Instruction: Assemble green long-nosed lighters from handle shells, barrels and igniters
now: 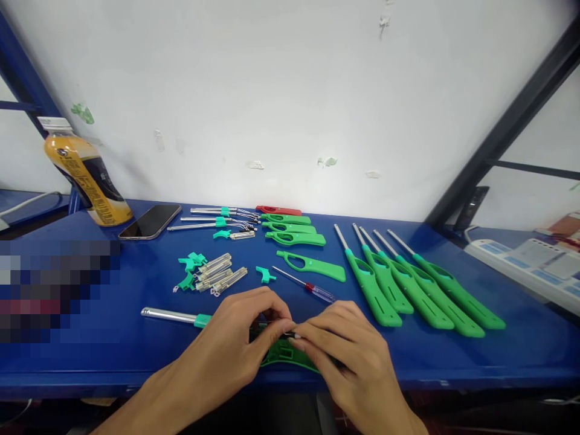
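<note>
A pale wall (290,90) backs the blue surface (149,350), where an open green shell (294,358) lies directly beneath the fingers (272,334). The left hand (240,329) and right hand (351,344) are pinched nearly closed on a small dark part (290,336) (mostly hidden); a silver tube (170,315) sticks out past the left hand.

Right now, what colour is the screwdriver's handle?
The screwdriver handle is translucent purplish, red near the shaft; head view.
</note>
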`<action>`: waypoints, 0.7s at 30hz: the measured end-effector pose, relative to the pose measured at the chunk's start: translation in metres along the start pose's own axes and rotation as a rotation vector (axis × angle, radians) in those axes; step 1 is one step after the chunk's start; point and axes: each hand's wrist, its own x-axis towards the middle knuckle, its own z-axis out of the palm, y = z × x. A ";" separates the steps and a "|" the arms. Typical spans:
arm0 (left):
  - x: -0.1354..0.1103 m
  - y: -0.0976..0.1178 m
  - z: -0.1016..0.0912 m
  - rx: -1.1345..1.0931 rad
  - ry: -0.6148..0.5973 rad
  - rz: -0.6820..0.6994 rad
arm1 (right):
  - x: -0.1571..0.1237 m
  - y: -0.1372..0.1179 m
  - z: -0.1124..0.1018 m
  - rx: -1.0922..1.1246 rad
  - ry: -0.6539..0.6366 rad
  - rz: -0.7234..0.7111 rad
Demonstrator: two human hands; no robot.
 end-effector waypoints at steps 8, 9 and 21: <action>0.000 0.002 -0.003 0.002 -0.038 0.023 | -0.002 0.000 0.003 -0.010 0.033 0.025; 0.000 0.002 -0.004 0.005 -0.046 0.024 | -0.002 0.000 0.003 -0.011 0.033 0.027; -0.005 0.000 -0.010 0.043 -0.086 0.095 | -0.003 0.002 0.003 -0.007 0.052 0.010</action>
